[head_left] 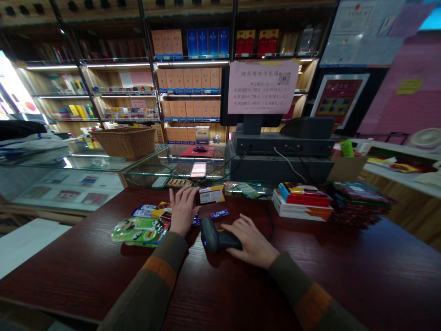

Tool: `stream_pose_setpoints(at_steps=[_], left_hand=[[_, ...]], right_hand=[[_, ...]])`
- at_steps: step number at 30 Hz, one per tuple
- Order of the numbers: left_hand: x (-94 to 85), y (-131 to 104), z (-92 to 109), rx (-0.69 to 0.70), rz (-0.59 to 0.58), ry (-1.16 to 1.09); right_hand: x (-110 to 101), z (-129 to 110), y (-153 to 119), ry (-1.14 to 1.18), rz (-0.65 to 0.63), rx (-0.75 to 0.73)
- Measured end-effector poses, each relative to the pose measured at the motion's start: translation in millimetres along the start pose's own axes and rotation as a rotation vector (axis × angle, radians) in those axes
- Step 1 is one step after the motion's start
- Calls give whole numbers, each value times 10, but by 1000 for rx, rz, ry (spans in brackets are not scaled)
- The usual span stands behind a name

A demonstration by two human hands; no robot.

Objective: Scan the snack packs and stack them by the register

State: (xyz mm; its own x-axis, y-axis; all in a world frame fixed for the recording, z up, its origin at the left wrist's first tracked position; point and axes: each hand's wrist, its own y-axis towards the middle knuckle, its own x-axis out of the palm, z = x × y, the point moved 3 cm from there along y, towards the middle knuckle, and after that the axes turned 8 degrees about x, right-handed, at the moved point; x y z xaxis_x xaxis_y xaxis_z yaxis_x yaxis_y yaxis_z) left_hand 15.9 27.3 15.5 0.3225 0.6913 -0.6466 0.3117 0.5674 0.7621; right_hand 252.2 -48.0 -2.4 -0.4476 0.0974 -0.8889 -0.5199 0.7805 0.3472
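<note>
My left hand (183, 209) rests over a pile of small packets, fingers stretched out and apart. Its thumb side is close to a small yellow-and-white box (212, 195); whether they touch I cannot tell. Under and beside that hand are purple packets (143, 211), a yellow-and-brown packet (161, 211) and a green cartoon-printed package (140, 231). Another small purple packet (219, 214) lies a little to the right. My right hand (253, 241) is closed around the handle of a black barcode scanner (215, 236), low over the dark wooden counter (220, 294).
On the right sit stacked boxes (303, 202) and a pile of dark red-green packs (358, 202). Behind the counter stand a monitor bearing a paper sign (262, 87), a wicker basket (127, 140) and a phone (198, 169) on glass. A cable (271, 220) runs behind my right hand.
</note>
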Motion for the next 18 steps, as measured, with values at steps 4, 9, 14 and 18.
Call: stream_pose_setpoints(at_steps=[4, 9, 14, 18], left_hand=[[33, -18, -30, -10, 13, 5], [45, -33, -45, -20, 39, 6], [31, -40, -47, -22, 57, 7], [25, -44, -52, -29, 60, 7]], right_hand=[[-93, 10, -3, -24, 80, 4], [-214, 8, -13, -29, 176, -16], [-224, 7, -17, -44, 178, -25], [-238, 12, -21, -54, 193, -13]])
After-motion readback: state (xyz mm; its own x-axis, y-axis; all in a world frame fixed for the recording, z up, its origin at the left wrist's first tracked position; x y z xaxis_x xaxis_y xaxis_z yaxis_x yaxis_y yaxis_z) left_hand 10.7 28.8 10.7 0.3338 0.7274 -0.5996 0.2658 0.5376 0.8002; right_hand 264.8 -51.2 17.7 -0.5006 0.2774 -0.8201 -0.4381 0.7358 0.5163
